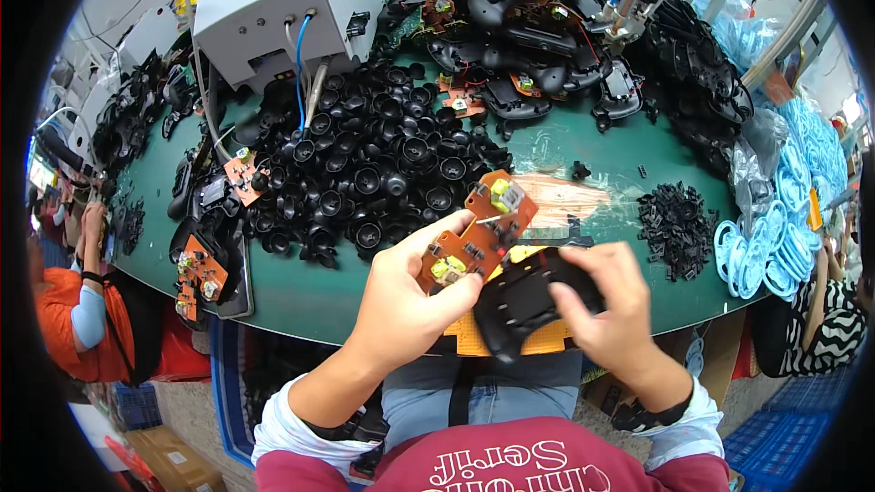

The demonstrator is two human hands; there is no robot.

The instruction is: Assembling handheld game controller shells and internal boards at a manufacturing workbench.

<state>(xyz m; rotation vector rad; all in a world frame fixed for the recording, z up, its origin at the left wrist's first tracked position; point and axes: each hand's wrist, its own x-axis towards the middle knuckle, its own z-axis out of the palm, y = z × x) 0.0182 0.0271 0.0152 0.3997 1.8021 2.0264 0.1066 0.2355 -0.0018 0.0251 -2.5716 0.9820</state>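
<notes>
My left hand point(412, 282) is closed on an orange circuit board point(474, 237) that carries green-yellow joystick modules, lifted above the table's front edge. Just to its right, my right hand point(606, 305) grips a black game controller shell half point(519, 296) by its right side, thumb across its face. Board and shell come close together, and I cannot tell whether they touch. Beneath the shell shows a yellow mat or tray point(547, 339) at the table edge. A large heap of black joystick caps point(365, 155) lies beyond my left hand.
More controller shells point(519, 27) are piled at the back. Small black parts point(674, 228) form a heap on the right, beside light blue rings point(766, 246). A grey machine box point(283, 18) stands back left. Circuit boards point(202, 269) lie front left. People point(91, 310) sit at both sides.
</notes>
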